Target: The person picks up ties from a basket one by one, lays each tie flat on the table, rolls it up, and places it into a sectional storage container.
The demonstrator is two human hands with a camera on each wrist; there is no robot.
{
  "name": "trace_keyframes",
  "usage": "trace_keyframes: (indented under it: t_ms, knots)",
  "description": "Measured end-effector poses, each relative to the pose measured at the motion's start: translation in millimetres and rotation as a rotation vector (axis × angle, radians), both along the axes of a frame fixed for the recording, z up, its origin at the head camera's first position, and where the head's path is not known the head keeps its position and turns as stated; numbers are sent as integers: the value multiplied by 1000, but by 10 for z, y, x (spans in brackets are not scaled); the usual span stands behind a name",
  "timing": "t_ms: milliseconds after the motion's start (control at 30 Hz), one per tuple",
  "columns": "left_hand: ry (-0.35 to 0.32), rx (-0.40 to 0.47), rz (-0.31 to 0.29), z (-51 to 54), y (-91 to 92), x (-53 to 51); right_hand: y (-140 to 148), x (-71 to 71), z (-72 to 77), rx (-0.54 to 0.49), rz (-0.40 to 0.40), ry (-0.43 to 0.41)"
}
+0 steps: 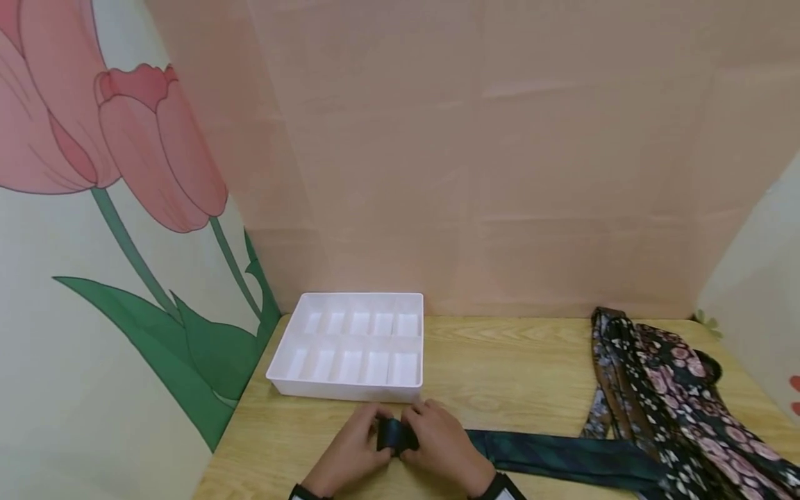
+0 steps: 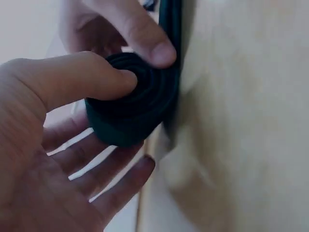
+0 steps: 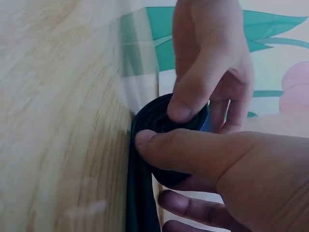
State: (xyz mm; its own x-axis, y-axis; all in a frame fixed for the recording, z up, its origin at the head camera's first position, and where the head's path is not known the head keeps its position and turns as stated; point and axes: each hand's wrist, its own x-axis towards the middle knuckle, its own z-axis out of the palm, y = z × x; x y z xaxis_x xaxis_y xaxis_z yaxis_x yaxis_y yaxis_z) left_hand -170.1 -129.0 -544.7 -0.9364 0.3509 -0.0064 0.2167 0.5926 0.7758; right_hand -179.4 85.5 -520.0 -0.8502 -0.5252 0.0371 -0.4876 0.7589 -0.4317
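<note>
A dark green necktie point(image 1: 562, 455) lies along the table, its left end wound into a coil point(image 1: 394, 436) between both hands. My left hand point(image 1: 356, 444) grips the coil from the left; in the left wrist view its thumb presses the side of the spiral while the fingers point(image 2: 120, 174) reach under and behind. From the right, my right hand point(image 1: 440, 444) pinches the coil, the thumb point(image 3: 169, 147) lying on the spiral where the flat strip joins it. The coil stands on edge at the table surface. The strip's far right end runs under other fabric.
Behind the hands stands a white tray point(image 1: 345, 392) divided into small compartments in two rows. Several floral and brown neckties point(image 1: 675, 403) lie heaped at the right of the wooden table point(image 1: 500, 375). A brown paper-like sheet point(image 1: 475, 173) covers the back wall; painted tulips are at left.
</note>
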Motion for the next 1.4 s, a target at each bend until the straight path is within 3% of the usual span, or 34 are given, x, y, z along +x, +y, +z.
trace_keyframes:
  t_ms: [133,400,500,667,800,1000,1067,1233,1300,1400]
  knots:
    - [35,51,-43,-46,28,16,0,34,35,14,6,23]
    - [188,-109,-51,14,102,9,-3,59,52,-7,5,48]
    - [170,-113,-33,25,124,19,4,50,29,-20,-18,51]
    - [86,4,-27,-10,155,53,38,31,-23,-1,-50,56]
    - [132,5,-30,-17,153,93,40,22,3,14,-34,20]
    - [248,-142,13,10,120,104,1,32,21,16,-31,-7]
    - [227,-149,16,-1,125,96,-1,33,15,33,-42,2]
    - [112,-57,-25,-48,147,90,31,49,11,41,-59,9]
    - [123,-38,-46,-47,144,81,41,54,17,34,-55,14]
    - [191,-46,-72,-19,135,77,42,60,39,28,-51,-6]
